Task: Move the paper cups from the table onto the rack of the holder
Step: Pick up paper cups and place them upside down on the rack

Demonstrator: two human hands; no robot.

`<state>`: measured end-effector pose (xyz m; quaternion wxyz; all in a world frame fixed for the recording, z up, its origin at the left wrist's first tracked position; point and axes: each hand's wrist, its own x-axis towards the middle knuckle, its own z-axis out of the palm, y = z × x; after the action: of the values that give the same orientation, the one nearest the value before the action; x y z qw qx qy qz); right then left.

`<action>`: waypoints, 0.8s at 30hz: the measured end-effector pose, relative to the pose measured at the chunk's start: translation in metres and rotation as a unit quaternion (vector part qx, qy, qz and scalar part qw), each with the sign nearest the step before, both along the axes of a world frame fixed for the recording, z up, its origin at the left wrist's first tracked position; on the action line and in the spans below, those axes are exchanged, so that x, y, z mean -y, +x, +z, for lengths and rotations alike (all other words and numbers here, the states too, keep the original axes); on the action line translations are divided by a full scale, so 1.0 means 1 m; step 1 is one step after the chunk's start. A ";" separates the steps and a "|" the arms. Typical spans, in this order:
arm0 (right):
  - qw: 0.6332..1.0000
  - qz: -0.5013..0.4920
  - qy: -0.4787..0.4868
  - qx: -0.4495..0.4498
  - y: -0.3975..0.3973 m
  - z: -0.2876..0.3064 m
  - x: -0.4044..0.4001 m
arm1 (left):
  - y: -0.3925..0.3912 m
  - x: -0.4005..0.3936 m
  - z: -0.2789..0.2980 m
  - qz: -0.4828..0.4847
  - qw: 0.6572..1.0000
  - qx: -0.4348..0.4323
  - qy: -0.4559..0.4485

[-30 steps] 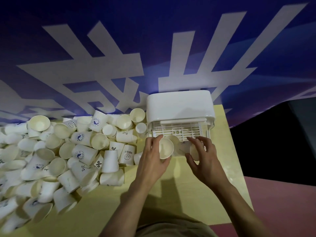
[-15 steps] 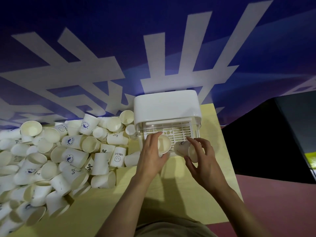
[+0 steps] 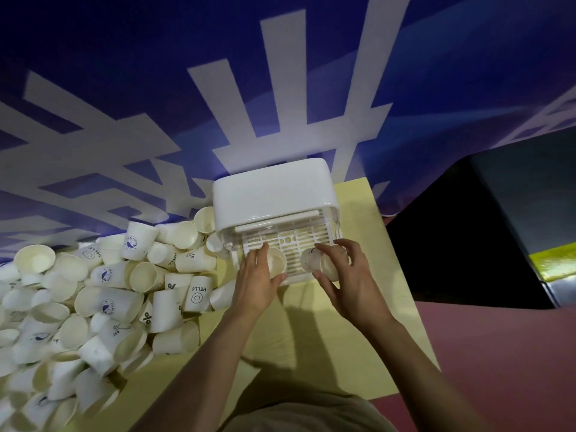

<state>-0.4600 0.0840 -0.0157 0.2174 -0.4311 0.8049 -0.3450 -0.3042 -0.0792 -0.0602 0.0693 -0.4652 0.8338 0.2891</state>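
A white box-shaped holder (image 3: 271,194) stands at the far edge of the yellow table (image 3: 311,332), its slotted white rack (image 3: 291,241) pulled out toward me. My left hand (image 3: 257,283) grips a paper cup (image 3: 276,261) at the rack's front left, mouth facing me. My right hand (image 3: 349,279) pinches a second paper cup (image 3: 321,260) lying on its side over the rack's front right. A big heap of white paper cups (image 3: 103,291) covers the table's left half.
A blue banner with large white characters (image 3: 280,88) hangs right behind the table. To the right lie a dark box (image 3: 498,219) and a reddish floor (image 3: 514,353). Bare yellow tabletop shows between my forearms.
Both hands have carried their cups forward onto the front of the rack. The right hand's cup has tipped more onto its side.
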 end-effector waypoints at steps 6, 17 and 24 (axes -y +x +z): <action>1.000 -0.003 0.025 -0.016 0.001 0.005 0.000 | 0.007 -0.003 0.003 -0.018 0.999 -0.017 -0.040; 0.984 0.144 -0.008 -0.105 0.025 0.029 0.047 | 0.062 -0.022 0.030 0.041 0.987 -0.122 -0.101; 0.959 0.219 0.054 -0.173 0.044 0.026 0.083 | 0.106 -0.031 0.031 0.074 0.982 -0.137 -0.110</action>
<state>-0.4163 0.0009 0.0104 0.1682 -0.6374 0.7335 -0.1654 -0.1980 -0.0481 -0.0296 -0.1192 -0.4866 0.8252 0.2609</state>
